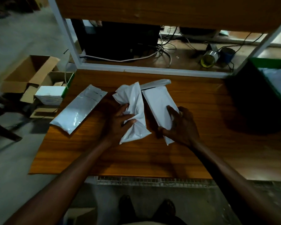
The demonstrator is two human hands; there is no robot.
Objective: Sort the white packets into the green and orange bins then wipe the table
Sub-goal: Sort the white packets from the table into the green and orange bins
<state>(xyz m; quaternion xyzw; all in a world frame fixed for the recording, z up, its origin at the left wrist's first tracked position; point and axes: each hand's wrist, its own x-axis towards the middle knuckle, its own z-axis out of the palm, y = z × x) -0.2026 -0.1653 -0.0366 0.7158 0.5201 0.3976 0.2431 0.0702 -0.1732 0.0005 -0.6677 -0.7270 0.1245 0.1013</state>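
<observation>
1. While both arms reach over the wooden tabletop (201,111), the left hand (117,125) curls its fingers into a crumpled white packet (135,111), its grip pinching the wrinkled film near the packet's middle.
2. Just to the right, the right hand (182,125) wraps round a flatter white packet (157,101), fingers on top and thumb at the near edge; this grip is closed on the packet.
3. Behind those two, a third packet (156,83) lies partly hidden, only its far strip showing.
4. A long white packet (78,111) lies apart at the left, slanting across the tabletop edge, untouched.
5. At the far right stands the green bin (269,62), with white packets inside it.
6. Off the left edge sit open cardboard boxes (31,73) on the floor.
7. Beyond the tabletop, cables (162,54) and a tin (209,59) lie on a lower shelf.
</observation>
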